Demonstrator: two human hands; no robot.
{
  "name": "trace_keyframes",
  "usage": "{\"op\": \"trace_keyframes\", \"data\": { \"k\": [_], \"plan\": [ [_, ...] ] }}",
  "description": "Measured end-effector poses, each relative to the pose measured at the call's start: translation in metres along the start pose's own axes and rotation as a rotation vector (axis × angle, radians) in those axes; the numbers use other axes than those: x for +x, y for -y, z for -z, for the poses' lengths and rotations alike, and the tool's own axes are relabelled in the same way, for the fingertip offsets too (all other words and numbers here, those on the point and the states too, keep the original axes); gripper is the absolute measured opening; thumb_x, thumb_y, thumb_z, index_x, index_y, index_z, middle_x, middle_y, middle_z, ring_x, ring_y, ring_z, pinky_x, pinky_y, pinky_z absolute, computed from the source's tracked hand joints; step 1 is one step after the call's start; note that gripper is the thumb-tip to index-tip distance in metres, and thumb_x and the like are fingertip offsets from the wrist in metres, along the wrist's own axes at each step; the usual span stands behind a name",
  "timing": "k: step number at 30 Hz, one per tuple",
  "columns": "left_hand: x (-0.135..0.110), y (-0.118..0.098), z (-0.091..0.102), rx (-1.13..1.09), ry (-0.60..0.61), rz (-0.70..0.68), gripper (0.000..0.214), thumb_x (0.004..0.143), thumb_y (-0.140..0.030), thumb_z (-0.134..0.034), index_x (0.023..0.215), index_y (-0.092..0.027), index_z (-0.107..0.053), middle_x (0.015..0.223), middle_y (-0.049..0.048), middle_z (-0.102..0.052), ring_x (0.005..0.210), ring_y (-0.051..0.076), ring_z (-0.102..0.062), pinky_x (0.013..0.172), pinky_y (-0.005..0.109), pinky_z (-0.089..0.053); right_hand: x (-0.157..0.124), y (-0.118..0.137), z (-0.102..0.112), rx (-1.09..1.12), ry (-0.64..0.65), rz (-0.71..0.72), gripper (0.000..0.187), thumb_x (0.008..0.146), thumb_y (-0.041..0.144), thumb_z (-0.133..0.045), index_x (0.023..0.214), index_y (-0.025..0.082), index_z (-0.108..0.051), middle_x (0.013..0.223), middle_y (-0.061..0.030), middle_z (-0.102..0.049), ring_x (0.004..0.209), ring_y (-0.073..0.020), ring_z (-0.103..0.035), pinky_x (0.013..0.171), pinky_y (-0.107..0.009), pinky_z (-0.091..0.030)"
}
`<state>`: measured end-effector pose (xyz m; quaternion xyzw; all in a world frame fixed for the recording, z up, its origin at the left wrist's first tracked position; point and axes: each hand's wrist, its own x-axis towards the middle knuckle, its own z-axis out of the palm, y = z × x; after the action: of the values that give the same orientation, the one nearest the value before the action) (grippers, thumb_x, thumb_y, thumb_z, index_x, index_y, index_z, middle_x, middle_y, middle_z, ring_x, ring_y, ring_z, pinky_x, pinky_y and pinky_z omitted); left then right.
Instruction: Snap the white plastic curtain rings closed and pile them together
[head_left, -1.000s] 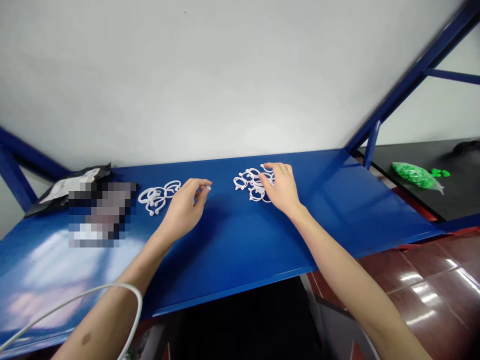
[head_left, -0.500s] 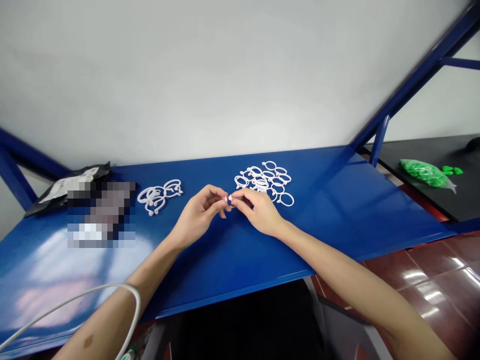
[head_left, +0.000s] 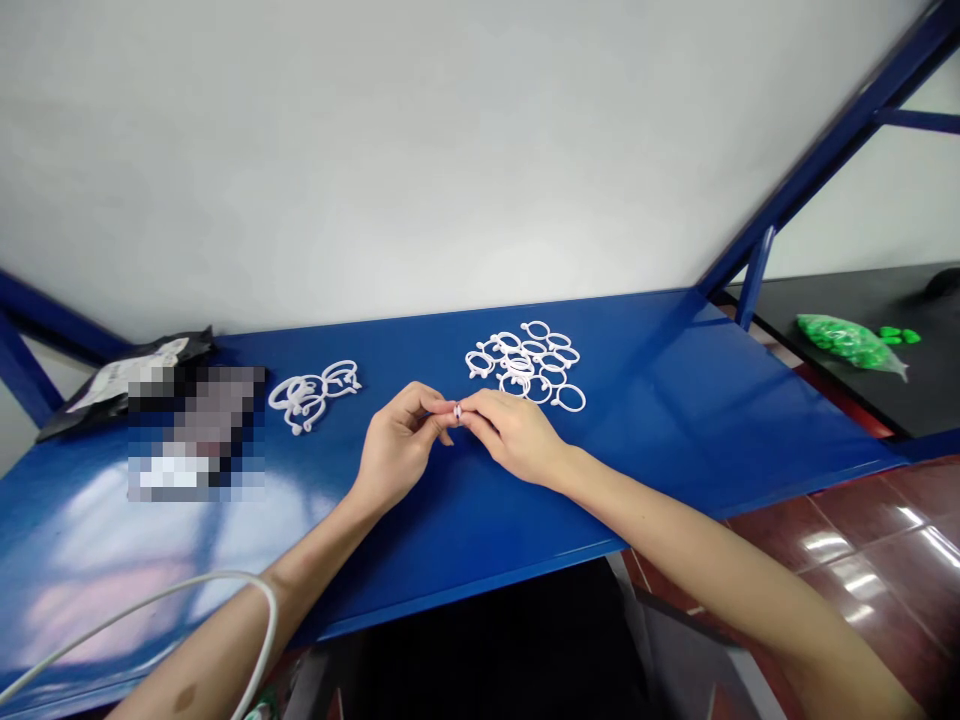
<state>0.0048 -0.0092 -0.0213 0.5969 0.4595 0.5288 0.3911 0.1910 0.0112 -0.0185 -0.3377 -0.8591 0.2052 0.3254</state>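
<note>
Between the fingertips of my two hands is a white shower curtain ring (head_left: 457, 412), mostly hidden; only its small white ends show, close together. My left hand (head_left: 401, 440) pinches one end with thumb and forefinger. From the other side, my right hand (head_left: 517, 430) pinches the opposite end. Just behind my right hand lies a pile of white rings (head_left: 570, 398), many looking closed into loops. Farther left, a smaller group of white rings (head_left: 304, 390) lies on the blue table (head_left: 420, 560), several with their ball-tipped ends apart.
A black plastic package with a white label (head_left: 131, 380) and a blurred dark packet (head_left: 217, 400) lie at the left. A white cable (head_left: 225, 575) loops over my left forearm. On a dark table at right sits a bag of green pieces (head_left: 844, 342).
My hands have moved slightly nearer to me and closer together. The ring's white ends, apart before, now appear to meet between my fingertips. The piles look unchanged.
</note>
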Motion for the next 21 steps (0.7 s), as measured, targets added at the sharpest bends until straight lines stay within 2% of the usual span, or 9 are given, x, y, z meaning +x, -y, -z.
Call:
{"op": "trace_keyframes", "data": {
  "k": [5,7,9,12,14,16,18,21],
  "plan": [
    [-0.006,0.0,-0.004,0.061,0.002,-0.082,0.015,0.087,-0.029,-0.07,0.077,-0.019,-0.065,0.081,-0.001,-0.059,0.055,0.008,-0.06,0.052,0.024,-0.052,-0.004,0.0,0.0,-0.112,0.026,0.076,0.028,0.109,0.028,-0.039,0.103,0.02,-0.065,0.098,-0.0051,-0.073,0.085,-0.0167,-0.068,0.074,-0.03,-0.051],
    [-0.004,-0.003,-0.002,0.12,0.024,-0.125,0.015,0.089,-0.031,-0.068,0.079,-0.02,-0.065,0.083,0.0004,-0.061,0.059,0.01,-0.062,0.055,0.026,-0.054,-0.002,0.0,0.001,-0.109,0.027,0.066,0.028,0.11,0.029,-0.039,0.103,0.02,-0.065,0.099,-0.0046,-0.073,0.084,-0.0165,-0.068,0.073,-0.029,-0.051],
    [0.004,-0.007,0.007,0.279,0.065,-0.208,0.014,0.092,-0.033,-0.064,0.084,-0.022,-0.068,0.09,0.003,-0.065,0.073,0.015,-0.066,0.068,0.03,-0.058,0.002,-0.001,0.003,-0.102,0.006,0.029,0.026,0.109,0.03,-0.041,0.105,0.021,-0.065,0.1,-0.0039,-0.073,0.087,-0.0165,-0.068,0.074,-0.029,-0.051],
    [0.02,-0.006,0.034,0.712,0.069,-0.319,0.022,0.097,-0.026,-0.052,0.102,-0.025,-0.074,0.11,0.0079,-0.069,0.105,0.024,-0.066,0.096,0.041,-0.053,0.009,-0.007,0.01,-0.163,-0.072,-0.036,0.022,0.108,0.032,-0.047,0.107,0.022,-0.066,0.105,-0.0041,-0.072,0.093,-0.0177,-0.068,0.078,-0.029,-0.052],
    [0.03,0.001,0.058,1.048,-0.002,-0.246,0.035,0.094,-0.017,-0.046,0.118,-0.023,-0.071,0.121,0.0121,-0.067,0.116,0.032,-0.06,0.102,0.048,-0.048,0.012,-0.016,0.018,-0.263,-0.121,-0.111,0.021,0.106,0.032,-0.049,0.106,0.021,-0.068,0.108,-0.0059,-0.07,0.092,-0.0188,-0.068,0.073,-0.03,-0.053],
    [0.036,0.01,0.08,1.335,0.011,-0.11,0.042,0.089,-0.013,-0.046,0.125,-0.02,-0.067,0.126,0.0162,-0.066,0.119,0.039,-0.057,0.098,0.052,-0.047,0.013,-0.027,0.028,-0.368,-0.161,-0.222,0.021,0.105,0.031,-0.051,0.108,0.019,-0.068,0.112,-0.0084,-0.066,0.088,-0.0194,-0.067,0.066,-0.03,-0.052],
    [0.038,0.018,0.094,1.419,0.036,-0.043,0.038,0.089,-0.015,-0.046,0.12,-0.018,-0.069,0.124,0.0173,-0.067,0.118,0.043,-0.055,0.093,0.055,-0.045,0.013,-0.038,0.036,-0.448,-0.183,-0.319,0.022,0.103,0.03,-0.053,0.109,0.018,-0.069,0.117,-0.0112,-0.062,0.091,-0.0218,-0.067,0.063,-0.031,-0.053],
    [0.037,0.023,0.102,1.45,0.065,-0.001,0.03,0.095,-0.021,-0.044,0.109,-0.02,-0.07,0.116,0.0149,-0.071,0.113,0.042,-0.057,0.09,0.054,-0.043,0.012,-0.043,0.042,-0.504,-0.185,-0.394,0.023,0.1,0.029,-0.056,0.112,0.015,-0.07,0.121,-0.0154,-0.058,0.105,-0.0291,-0.064,0.064,-0.033,-0.056]
  ]
}}
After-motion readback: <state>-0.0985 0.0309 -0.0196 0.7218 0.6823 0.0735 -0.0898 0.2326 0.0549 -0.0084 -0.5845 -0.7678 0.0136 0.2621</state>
